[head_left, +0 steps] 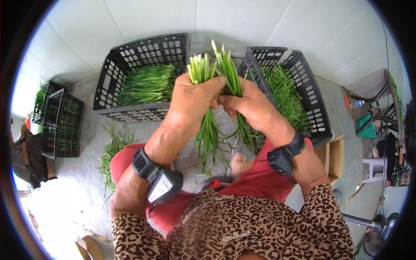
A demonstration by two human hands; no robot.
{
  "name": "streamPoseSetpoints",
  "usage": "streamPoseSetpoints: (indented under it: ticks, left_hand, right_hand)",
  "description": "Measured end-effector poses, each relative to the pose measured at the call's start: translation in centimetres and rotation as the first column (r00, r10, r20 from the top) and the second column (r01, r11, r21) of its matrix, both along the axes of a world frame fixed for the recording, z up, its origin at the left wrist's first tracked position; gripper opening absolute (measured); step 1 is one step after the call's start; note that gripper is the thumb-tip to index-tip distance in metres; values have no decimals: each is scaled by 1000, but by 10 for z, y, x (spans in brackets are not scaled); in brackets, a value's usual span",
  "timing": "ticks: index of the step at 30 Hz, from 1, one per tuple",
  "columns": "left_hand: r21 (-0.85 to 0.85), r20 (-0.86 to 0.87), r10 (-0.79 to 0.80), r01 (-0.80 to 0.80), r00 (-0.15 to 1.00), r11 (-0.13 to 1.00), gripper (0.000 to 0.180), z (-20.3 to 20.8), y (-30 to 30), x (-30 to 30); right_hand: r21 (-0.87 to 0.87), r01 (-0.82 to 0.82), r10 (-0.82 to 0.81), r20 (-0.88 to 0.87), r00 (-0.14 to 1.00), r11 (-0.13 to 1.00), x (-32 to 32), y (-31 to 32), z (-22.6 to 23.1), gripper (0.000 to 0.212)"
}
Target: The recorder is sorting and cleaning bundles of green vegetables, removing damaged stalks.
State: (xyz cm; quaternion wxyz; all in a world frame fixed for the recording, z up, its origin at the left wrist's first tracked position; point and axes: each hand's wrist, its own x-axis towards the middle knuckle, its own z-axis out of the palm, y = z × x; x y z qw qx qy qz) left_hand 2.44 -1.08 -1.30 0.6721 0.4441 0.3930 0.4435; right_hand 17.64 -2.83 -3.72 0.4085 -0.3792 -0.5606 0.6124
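Upright in my left hand [190,96] is a bunch of green chives [200,68], its pale cut ends level at the top and its leaves hanging below. My right hand [253,106] grips a second, looser bunch of chives [228,71] whose tips stand at uneven heights. Both hands meet at thumbs and fingertips, in front of two black plastic crates. The left crate [134,113] holds chives [149,84] laid in neat rows. Inside the right crate [318,110], chives [281,93] lie in a loose heap. Some fingers are hidden behind the stalks.
Loose chives [112,158] lie on the grey floor by my left knee. More black crates [65,125] stand at far left, near another person [32,158]. To the right are a cardboard box [336,160] and a white stool [375,169]. A pale wall [238,21] rises behind the crates.
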Motion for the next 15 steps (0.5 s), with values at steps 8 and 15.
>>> streamPoseSetpoints:
  ticks: [8,15]
  left_hand:
    - [-5,79,-36,37,996,999,11,4,7,-10]
    - [-29,147,-26,31,989,999,9,5,5,-11]
  right_hand:
    - [-158,42,-87,-291,953,987,1,-6,8,25]
    - [-249,84,-178,-384,906,965,2,-4,3,28]
